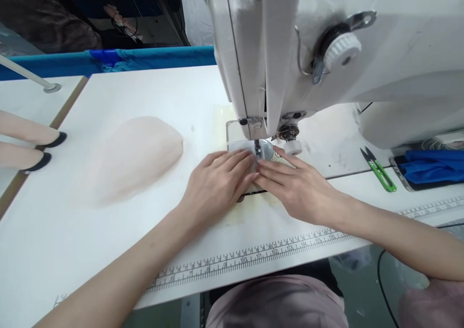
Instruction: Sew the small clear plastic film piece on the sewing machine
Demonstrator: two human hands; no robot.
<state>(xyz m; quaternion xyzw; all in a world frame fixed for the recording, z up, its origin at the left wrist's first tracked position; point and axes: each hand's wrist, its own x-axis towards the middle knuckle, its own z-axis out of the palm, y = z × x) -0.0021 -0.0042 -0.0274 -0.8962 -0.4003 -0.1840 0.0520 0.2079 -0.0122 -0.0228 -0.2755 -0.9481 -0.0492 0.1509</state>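
White tabletop (119, 91) spans the frame, a blue cloth strip (163, 56) along its far edge; dark fabric and loose cords show beyond, upper left. Far left: two pale peach tapered shapes (27, 129) with dark ends, reaching in from the frame edge across a brown table seam (70, 105). Left of centre: translucent peach rounded piece (141, 158), lying by itself, well apart from the hands.

Centre: left hand (217, 178) palm down, fingers extended and laid flat, clasping nothing. Under its fingertips, a small whitish piece of material (239, 146), mostly covered, just left of the presser foot (257, 146). Right hand (300, 187) comes in from the right, fingers straight and slightly spread, tips near the foot and beside the left thumb. Its own thumb is hidden; cannot tell whether it pinches anything.

Sewing machine (380, 42) fills upper centre and upper right, white dial (342, 51) on its face. Right side: green-handled snips (380, 173), blades pointing up-left, then bunched blue cloth (435, 166) on a flat dark device. Printed ruler (268, 253) follows the near edge.
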